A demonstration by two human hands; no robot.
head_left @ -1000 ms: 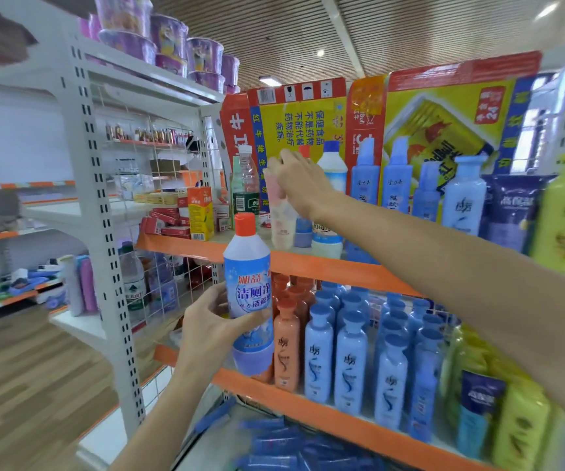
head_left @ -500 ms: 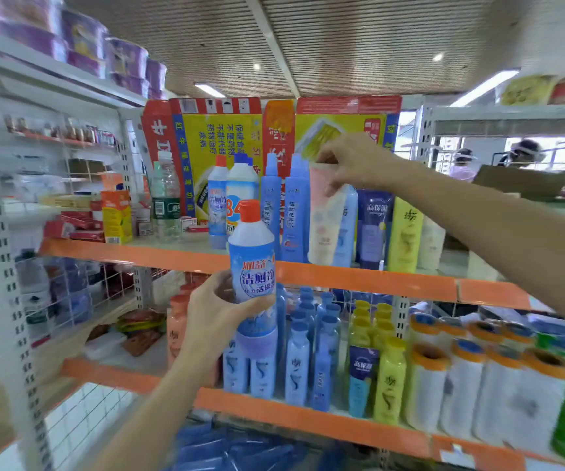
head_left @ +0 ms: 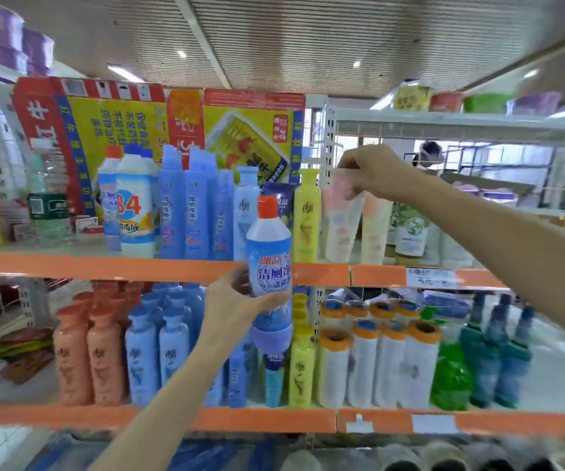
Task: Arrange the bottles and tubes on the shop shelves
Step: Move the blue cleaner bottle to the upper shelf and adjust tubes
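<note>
Two hands are at work, and nearest the camera the left hand (head_left: 236, 307) is wrapped round the lower body of a blue cleaner bottle (head_left: 269, 270) with an orange cap, holding it upright in the air in front of the orange edge of the upper shelf (head_left: 104, 265); it stands on no shelf yet, and it looks parked there so the other hand can work freely. Farther in and higher, the right hand (head_left: 374, 173) pinches the top end of a pale pink tube (head_left: 342, 219), which hangs cap-down over the upper shelf, just beside a second peach-toned tube (head_left: 374, 229) and right of a yellow bottle (head_left: 306, 215). Holding it by the flat crimped end probably lets the hand lower it upright into the narrow slot among its likes; whether its cap already touches the shelf cannot be told through the blur. Behind the held bottle, a row of blue bottles (head_left: 185, 212) fills the upper shelf, with a matching orange-capped cleaner (head_left: 109, 202) at the far left, likely where the held one belongs. At the back leans a red and yellow cardboard carton (head_left: 121, 120).
</note>
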